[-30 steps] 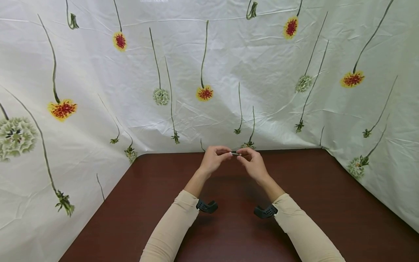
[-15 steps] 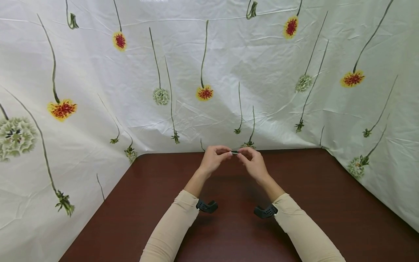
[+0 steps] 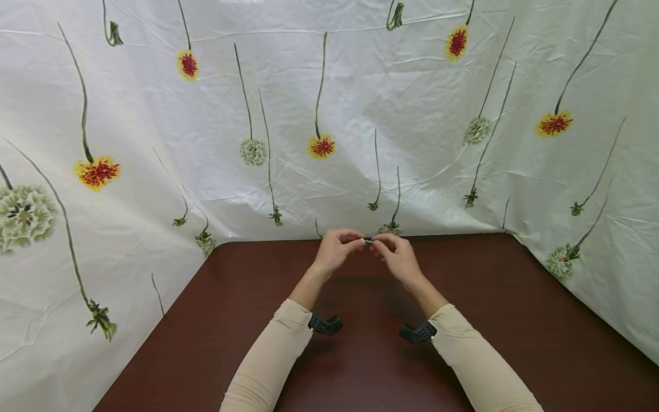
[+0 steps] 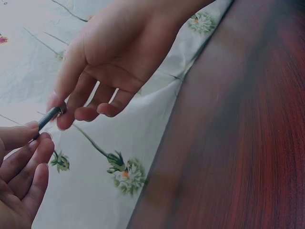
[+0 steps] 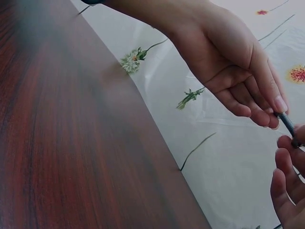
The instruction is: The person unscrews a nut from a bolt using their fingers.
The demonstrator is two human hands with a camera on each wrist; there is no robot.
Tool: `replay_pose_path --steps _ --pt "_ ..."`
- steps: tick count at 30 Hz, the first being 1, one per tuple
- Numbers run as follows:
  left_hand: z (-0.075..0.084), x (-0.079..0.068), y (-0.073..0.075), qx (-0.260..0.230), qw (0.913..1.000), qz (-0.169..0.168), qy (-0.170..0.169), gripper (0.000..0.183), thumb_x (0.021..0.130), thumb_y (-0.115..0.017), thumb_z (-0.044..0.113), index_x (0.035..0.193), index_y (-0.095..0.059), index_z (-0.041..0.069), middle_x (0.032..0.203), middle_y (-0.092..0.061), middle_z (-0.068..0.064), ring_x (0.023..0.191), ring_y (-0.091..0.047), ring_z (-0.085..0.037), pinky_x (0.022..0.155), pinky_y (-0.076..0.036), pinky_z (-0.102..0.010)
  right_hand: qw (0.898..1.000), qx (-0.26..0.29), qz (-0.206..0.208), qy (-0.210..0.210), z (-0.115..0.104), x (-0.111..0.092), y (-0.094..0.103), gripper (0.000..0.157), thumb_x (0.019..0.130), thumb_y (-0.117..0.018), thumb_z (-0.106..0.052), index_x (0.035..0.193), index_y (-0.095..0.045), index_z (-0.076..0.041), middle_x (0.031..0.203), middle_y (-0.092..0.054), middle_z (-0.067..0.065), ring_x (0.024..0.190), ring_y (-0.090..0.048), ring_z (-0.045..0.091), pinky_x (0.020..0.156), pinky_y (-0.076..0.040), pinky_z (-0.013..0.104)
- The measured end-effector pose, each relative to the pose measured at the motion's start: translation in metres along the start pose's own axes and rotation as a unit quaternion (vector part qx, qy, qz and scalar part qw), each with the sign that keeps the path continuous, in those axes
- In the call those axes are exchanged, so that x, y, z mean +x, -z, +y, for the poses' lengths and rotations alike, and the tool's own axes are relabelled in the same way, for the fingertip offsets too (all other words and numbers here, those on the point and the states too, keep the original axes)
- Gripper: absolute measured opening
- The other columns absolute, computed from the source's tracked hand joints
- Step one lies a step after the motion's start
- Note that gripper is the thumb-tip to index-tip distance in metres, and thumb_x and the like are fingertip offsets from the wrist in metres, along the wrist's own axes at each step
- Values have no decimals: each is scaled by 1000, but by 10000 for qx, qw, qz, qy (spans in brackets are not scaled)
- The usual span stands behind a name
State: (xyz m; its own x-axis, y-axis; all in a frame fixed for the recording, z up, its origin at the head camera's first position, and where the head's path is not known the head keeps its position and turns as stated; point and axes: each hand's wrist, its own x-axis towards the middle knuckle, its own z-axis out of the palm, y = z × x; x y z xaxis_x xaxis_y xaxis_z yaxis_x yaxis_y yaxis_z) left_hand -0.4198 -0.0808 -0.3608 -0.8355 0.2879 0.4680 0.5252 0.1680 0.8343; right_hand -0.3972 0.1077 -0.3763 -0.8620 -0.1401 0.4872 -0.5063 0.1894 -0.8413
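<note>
A dark grey threaded bolt (image 4: 48, 118) is held slantwise between my two hands above the far edge of the table. My left hand (image 3: 332, 252) pinches one end of it between thumb and fingers; those fingers cover that end. At the other end sits a small metal piece that looks like a nut (image 4: 62, 109), pinched by the thumb and forefinger of my right hand (image 3: 400, 260). The right hand's other fingers are loosely curled beside it. In the right wrist view, the bolt's thread (image 5: 287, 123) shows between the fingertips, and the right hand is partly out of frame.
The dark red-brown wooden table (image 3: 247, 320) spreads below both arms. Behind and beside it hangs a white cloth (image 3: 288, 74) printed with flowers. Dark straps with curved ends, a left strap (image 3: 325, 325) and a right strap (image 3: 418, 332), are on the wrists.
My right thumb and fingers shift slightly at their end of the bolt, from a little apart to closer in. The left hand and both arms stay in place.
</note>
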Motion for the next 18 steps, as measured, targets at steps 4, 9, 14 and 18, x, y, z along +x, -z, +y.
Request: replay_pose_path --steps 4,9,14,18 --pt "-1 0 0 -40 10000 18 -4 10 85 -69 12 94 -72 7 86 -69 -13 79 -65 -23 69 -50 -35 9998 106 -175 51 -8 -2 2 27 91 -62 -12 117 -60 -6 103 -62 14 87 -61 32 68 -51 39" --pt "-1 0 0 -90 10000 21 36 11 85 -69 13 94 -71 7 86 -69 -11 80 -65 -23 76 -49 -48 9996 168 -218 -28 -29 -9 2 33 94 -57 -13 123 -55 1 106 -61 21 87 -61 29 70 -51 40" --pt "0 1 0 -117 9999 7 40 12 85 -69 12 95 -71 4 87 -69 -12 81 -66 -24 76 -49 -47 9999 87 -81 46 -34 -11 1 25 94 -55 -7 113 -59 8 97 -63 20 82 -62 27 73 -48 52" --pt "-1 1 -1 -113 9999 -20 -19 15 85 -68 12 96 -70 1 88 -68 -17 82 -65 -28 71 -50 -37 9997 124 -118 191 -30 -10 2 27 91 -58 -2 117 -57 5 106 -59 24 87 -60 36 72 -47 55"
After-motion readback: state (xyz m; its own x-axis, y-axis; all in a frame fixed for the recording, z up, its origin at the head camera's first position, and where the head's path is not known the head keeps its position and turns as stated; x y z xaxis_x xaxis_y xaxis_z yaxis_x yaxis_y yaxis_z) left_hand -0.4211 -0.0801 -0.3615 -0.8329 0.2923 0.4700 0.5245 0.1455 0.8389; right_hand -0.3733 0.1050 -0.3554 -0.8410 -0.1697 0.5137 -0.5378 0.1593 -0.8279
